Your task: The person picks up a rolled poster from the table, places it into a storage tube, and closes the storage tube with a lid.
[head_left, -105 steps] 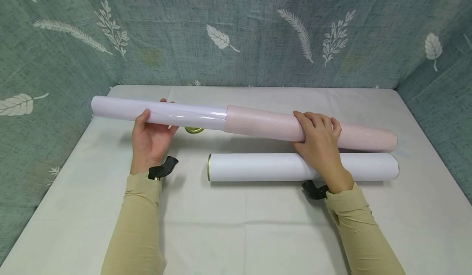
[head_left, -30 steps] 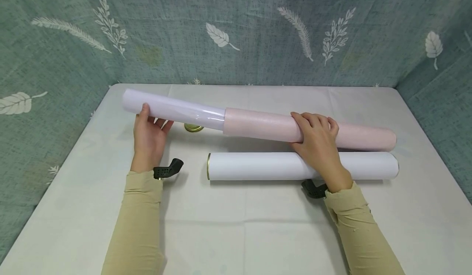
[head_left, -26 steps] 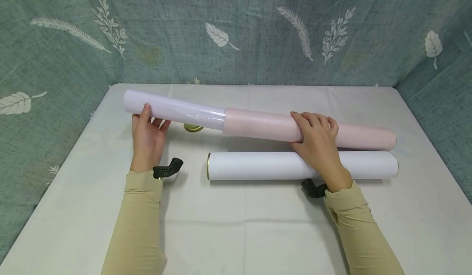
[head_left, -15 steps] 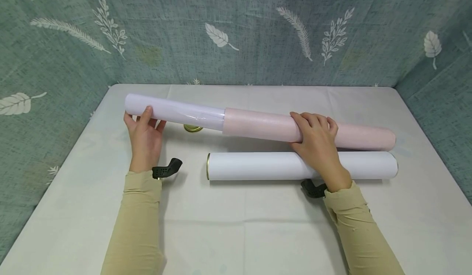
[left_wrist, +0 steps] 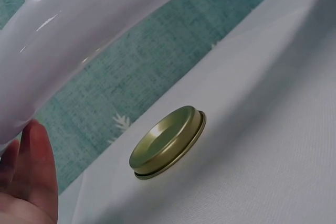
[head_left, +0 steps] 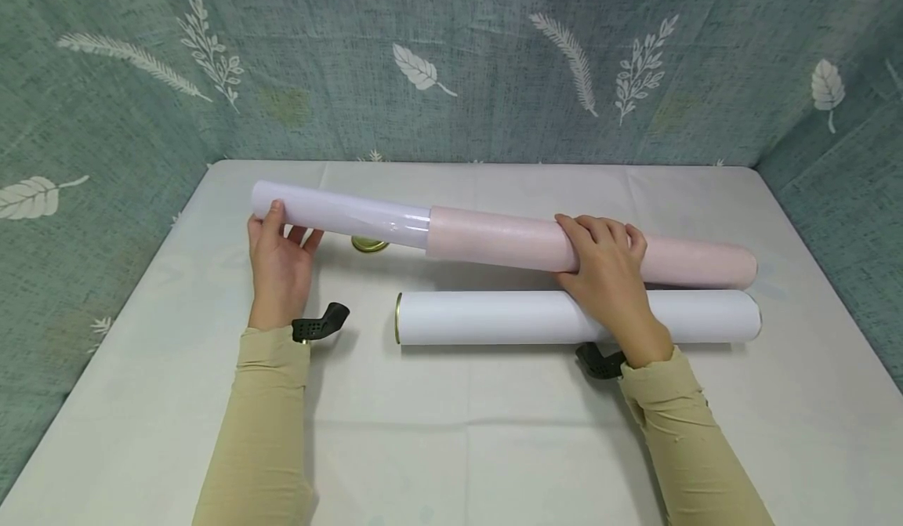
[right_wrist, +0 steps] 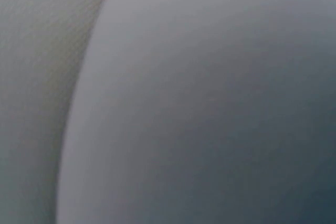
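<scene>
Two hands carry one long assembly above the table (head_left: 494,448): a pink tube (head_left: 677,263) with a glossy white roll (head_left: 353,214) sticking out of its left mouth, the whole held level so the roll can slide along the tube's axis. Right hand (head_left: 607,271) is curled over the pink tube near its middle, fingers wrapped over the top, which steadies it as the fixed part. Just below those fingers a second white tube (head_left: 494,318) lies on the table, gold rim to the left, under the right wrist. Left hand (head_left: 278,255) cups the roll's far end from below, thumb hooked over the top, well placed to push lengthwise. Beyond its fingertips a small gold cap (left_wrist: 168,141) lies rim up on the table, clear of both tubes
</scene>
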`<state>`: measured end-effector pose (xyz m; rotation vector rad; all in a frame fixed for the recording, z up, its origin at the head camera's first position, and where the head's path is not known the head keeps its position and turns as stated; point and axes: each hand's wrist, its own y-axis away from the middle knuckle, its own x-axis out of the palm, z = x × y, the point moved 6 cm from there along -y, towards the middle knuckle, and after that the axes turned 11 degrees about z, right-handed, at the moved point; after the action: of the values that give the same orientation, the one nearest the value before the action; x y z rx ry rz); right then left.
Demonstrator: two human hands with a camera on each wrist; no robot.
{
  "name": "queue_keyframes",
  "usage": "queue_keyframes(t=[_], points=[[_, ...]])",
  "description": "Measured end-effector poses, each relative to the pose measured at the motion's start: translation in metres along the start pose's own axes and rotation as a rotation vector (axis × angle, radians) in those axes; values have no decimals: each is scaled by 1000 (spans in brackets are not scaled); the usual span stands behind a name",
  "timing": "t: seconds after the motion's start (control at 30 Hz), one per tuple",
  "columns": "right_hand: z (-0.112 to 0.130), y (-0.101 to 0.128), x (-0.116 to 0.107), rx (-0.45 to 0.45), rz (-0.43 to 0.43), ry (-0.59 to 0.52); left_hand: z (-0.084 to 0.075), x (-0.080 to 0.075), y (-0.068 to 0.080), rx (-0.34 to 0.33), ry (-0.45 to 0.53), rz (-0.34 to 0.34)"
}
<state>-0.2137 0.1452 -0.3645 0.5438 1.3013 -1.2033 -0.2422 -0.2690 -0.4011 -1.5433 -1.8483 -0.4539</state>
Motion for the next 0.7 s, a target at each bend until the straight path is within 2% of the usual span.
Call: queue_keyframes(t=[0.3, 0.7], points=[[0, -1, 0, -6, -1, 4, -1, -3, 0, 11, 47, -49], [-1, -1, 1, 4, 13, 4, -2, -1, 2, 4, 29, -35]])
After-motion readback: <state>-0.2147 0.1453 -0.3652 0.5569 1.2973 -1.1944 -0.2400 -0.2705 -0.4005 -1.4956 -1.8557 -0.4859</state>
